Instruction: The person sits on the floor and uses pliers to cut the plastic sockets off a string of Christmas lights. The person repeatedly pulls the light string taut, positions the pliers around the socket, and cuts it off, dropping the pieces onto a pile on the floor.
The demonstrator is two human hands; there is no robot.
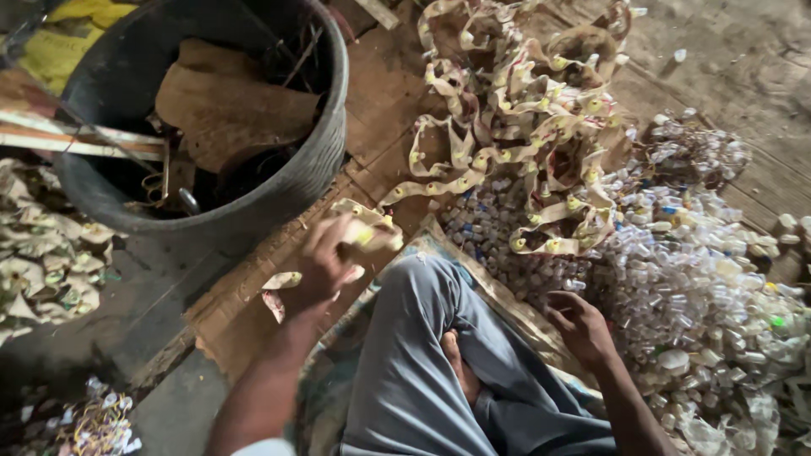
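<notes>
I sit cross-legged in grey trousers. My left hand is closed on a crumpled cream strip with yellow dots, held low beside the big black tub. Fingers apart, my right hand rests at the edge of a heap of small clear plastic vials, touching them. A tangle of cream strips with yellow dots lies ahead of my knee, partly on the vials.
The black tub holds brown card pieces and scraps. A pile of crumpled pale scraps lies at the left, and more bits at the lower left. Brown cardboard covers the floor under my left hand.
</notes>
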